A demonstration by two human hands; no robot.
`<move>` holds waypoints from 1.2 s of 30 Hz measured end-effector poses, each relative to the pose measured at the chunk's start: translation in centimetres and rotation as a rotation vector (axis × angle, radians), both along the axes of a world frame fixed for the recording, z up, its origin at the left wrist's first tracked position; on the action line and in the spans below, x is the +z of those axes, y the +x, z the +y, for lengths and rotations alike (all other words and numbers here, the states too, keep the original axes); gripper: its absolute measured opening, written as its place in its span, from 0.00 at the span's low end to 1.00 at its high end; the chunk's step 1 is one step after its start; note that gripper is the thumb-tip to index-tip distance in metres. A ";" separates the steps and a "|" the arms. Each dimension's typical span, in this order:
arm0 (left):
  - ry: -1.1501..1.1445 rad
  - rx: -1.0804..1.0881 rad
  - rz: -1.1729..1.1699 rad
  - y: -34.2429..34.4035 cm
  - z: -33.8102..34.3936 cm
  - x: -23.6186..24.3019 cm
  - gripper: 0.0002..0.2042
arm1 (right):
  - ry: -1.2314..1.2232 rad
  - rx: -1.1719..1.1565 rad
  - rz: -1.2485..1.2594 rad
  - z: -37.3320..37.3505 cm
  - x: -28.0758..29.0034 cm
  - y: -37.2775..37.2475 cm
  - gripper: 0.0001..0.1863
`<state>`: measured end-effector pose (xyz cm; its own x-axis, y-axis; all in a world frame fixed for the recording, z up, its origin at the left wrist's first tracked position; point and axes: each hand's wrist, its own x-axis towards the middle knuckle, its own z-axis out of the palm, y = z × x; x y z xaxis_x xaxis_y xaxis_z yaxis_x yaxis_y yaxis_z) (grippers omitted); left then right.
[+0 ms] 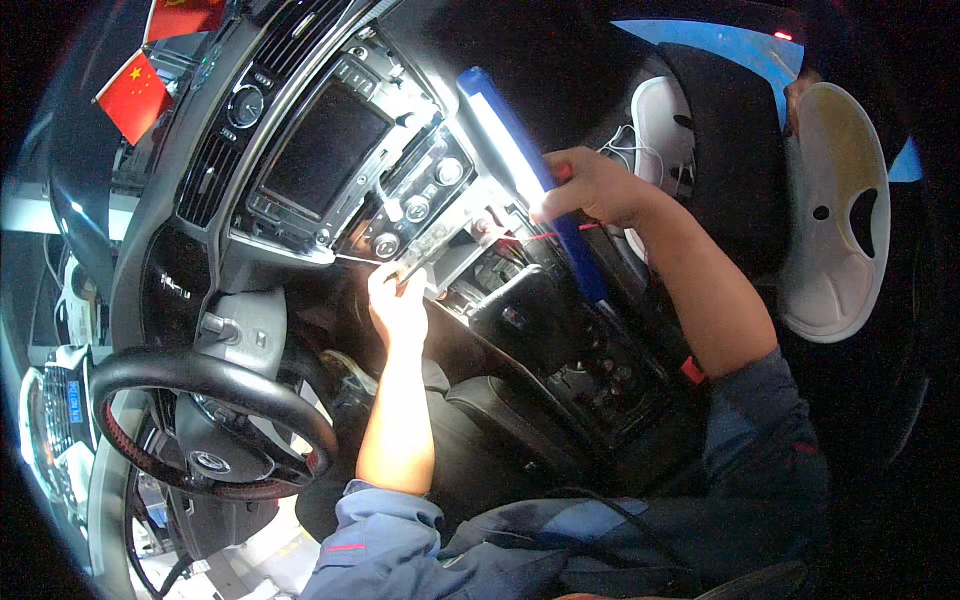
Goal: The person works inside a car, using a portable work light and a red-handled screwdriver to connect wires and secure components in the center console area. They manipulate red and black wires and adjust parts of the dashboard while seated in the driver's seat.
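My right hand (598, 188) grips a blue bar-shaped work light (570, 240), whose lit strip shines over the opened centre console. My left hand (400, 305) is in the glare at the lower edge of the climate control panel (418, 207), with its fingertips pinched together. What they hold, if anything, is lost in the bright light; a thin dark line runs leftward from near the fingertips. Above the panel sits a dark display unit (325, 150) with its trim off. Below it, the console opening (470, 265) shows bare inner parts.
The steering wheel (215, 365) stands at the left, near my left forearm. The gear console (590, 375) lies between the seats. A white curved piece (840, 210) is at the far right, and a white cable (620, 145) hangs near another white piece (662, 130). Small red flags (135, 97) stand on the dashboard.
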<state>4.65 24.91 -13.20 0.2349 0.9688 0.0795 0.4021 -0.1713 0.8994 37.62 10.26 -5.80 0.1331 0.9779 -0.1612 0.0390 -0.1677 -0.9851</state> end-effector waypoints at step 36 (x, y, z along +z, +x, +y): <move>-0.014 0.085 0.169 1.8 0.1 1.0 0.18 | -0.007 -0.005 0.054 1.0 -2.0 -1.4 0.24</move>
<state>6.46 25.05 -12.20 0.1612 0.9864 0.0321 0.5598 -0.1182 0.8202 36.24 11.26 -7.78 0.1284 0.9762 -0.1750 -0.0152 -0.1745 -0.9845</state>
